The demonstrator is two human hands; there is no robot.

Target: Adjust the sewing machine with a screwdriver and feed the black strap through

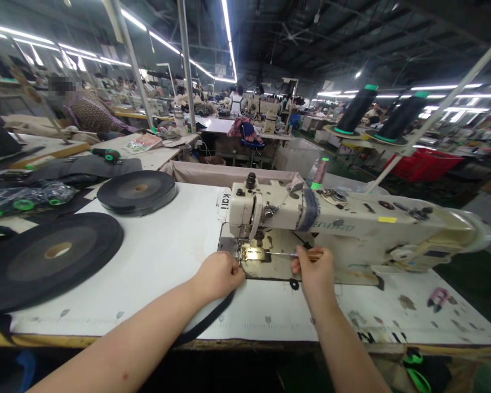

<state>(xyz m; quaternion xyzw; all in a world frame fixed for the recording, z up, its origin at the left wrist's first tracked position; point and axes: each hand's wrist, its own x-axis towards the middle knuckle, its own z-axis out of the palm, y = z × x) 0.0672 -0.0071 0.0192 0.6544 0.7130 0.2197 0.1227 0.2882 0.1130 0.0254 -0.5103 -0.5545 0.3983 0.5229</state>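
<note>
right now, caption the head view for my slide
Right hand holds a thin tool at a sewing machine while black tape trails below the left hand.

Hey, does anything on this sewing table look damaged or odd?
Yes: dark patches mar the white tabletop before the right end of the sewing machine, near a pink-and-dark object. They look odd against the pale surface; stains or wear, I can't tell.

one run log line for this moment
right hand: holds thin tool, pointed at lit metal plate | left hand: curled by sewing machine, black strip below
</note>
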